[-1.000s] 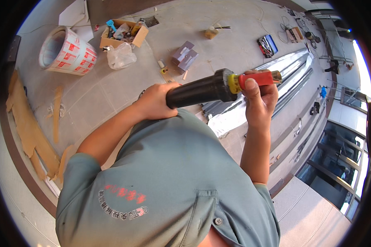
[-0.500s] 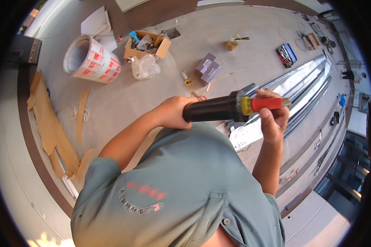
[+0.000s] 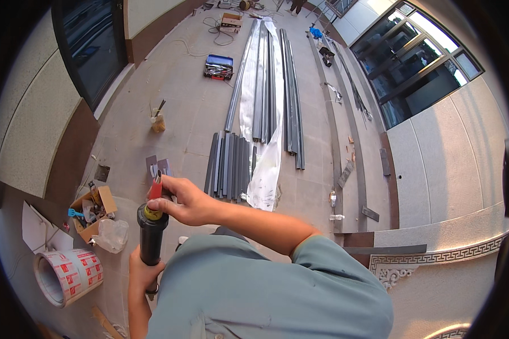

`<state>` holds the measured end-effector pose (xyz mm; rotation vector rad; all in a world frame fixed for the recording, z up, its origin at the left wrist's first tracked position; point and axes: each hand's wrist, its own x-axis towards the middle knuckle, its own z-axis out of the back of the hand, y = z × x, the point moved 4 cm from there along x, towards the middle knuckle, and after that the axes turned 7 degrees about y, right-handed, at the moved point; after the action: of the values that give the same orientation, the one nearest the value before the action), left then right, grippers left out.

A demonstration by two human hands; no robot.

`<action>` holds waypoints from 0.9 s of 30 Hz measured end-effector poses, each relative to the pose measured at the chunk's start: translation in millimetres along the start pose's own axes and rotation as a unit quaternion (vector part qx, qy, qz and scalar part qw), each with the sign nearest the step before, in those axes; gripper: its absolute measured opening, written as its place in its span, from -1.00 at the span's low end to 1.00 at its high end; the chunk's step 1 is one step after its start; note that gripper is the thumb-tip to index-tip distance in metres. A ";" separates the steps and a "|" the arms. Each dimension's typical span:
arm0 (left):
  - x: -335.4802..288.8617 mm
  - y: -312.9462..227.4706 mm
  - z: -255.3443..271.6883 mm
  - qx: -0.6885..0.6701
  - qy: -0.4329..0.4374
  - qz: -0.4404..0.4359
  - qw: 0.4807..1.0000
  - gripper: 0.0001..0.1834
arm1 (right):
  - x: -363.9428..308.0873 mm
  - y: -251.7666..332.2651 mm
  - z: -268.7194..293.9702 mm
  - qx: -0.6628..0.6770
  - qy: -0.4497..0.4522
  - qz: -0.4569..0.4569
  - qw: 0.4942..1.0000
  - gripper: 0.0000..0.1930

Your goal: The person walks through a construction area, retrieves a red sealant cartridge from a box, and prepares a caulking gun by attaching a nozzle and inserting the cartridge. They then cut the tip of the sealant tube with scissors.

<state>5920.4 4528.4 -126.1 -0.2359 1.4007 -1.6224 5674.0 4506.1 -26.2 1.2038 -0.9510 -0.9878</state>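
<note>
A black cylindrical tool (image 3: 152, 240), smooth and dull-sheened, sits at 8 o'clock in the view, held above the floor; a yellow ribbed collar (image 3: 151, 213) and a tapered red tip piece (image 3: 155, 190) crown it. The right hand (image 3: 185, 201) pinches the red piece between its fingers; the left hand (image 3: 143, 274) is clasped round the tube lower down.

Half a second ago the tool lay nearly level, tip toward 3 o'clock; now the tip points to 12. The view has swung too: the long dark profiles (image 3: 259, 101) have gone from between 2 and 3 o'clock to 12, and the printed hollow roll (image 3: 89, 270) from 10 to 8.

The profiles are straight and slender, beside crinkled silvery film (image 3: 264, 183). Between 8 and 9 o'clock, a crumpled translucent bag (image 3: 112, 236) lies by an open cardboard box (image 3: 106, 198).
</note>
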 end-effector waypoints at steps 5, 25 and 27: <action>10.5 -3.9 5.5 0.007 0.055 0.011 0.998 -0.58 | -6.2 0.3 12.4 0.089 -0.007 0.019 0.996 -0.68; 6.8 -2.3 1.6 0.044 0.003 -0.019 0.999 -0.58 | -2.5 -13.1 10.7 0.113 -0.035 -0.062 0.991 -0.67; 3.9 -5.3 0.4 0.009 0.061 0.010 0.998 -0.56 | -7.6 -14.3 10.5 0.118 0.004 -0.052 0.992 -0.67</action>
<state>5915.8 4524.7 -123.0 -0.1136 1.4764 -1.6554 5660.5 4509.1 -39.6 1.4671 -1.0286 -0.9714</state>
